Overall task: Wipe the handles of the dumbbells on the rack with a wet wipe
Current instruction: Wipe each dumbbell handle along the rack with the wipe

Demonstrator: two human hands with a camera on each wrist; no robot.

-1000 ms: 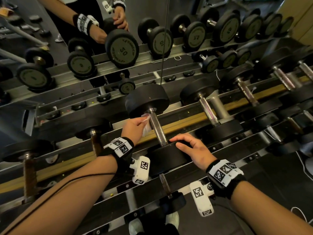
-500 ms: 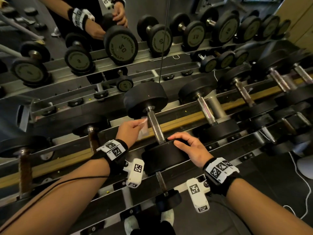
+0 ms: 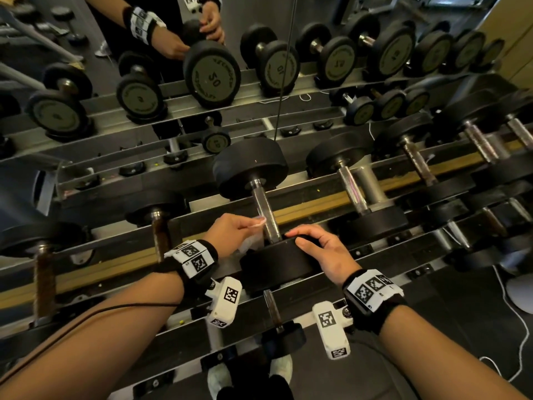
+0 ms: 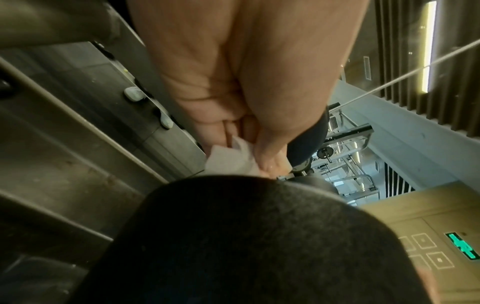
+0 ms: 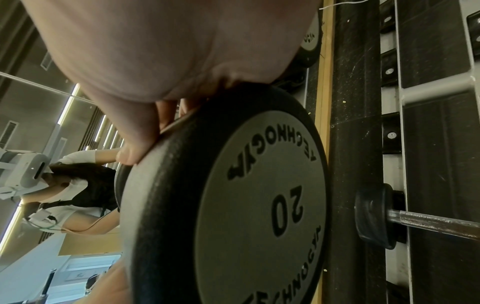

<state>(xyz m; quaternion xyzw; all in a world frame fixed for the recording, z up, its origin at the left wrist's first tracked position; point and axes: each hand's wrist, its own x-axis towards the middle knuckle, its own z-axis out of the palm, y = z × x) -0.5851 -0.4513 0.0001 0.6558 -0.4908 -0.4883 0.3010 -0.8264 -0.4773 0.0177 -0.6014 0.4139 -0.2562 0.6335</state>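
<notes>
A black dumbbell lies on the rack's top tier with its steel handle (image 3: 266, 215) pointing away from me. My left hand (image 3: 257, 224) pinches a white wet wipe (image 3: 250, 244) against the left side of the handle, low down by the near head (image 3: 274, 265). In the left wrist view the fingers of my left hand (image 4: 249, 152) bunch the wet wipe (image 4: 223, 160) just above that dark near head (image 4: 259, 236). My right hand (image 3: 297, 238) grips the rim of the near head. The right wrist view shows its fingers (image 5: 135, 152) curled over the plate marked 20 (image 5: 259, 205).
More dumbbells (image 3: 354, 194) fill the rack to the right, and rusty-handled ones (image 3: 161, 235) lie to the left. A smaller dumbbell (image 3: 274, 310) sits on the lower tier under my hands. A mirror (image 3: 213, 76) behind the rack reflects it. A white cable (image 3: 516, 327) lies on the floor at the right.
My left hand has slid the wipe down the handle, from near the far head toward the near head. My right hand has stayed on the near head.
</notes>
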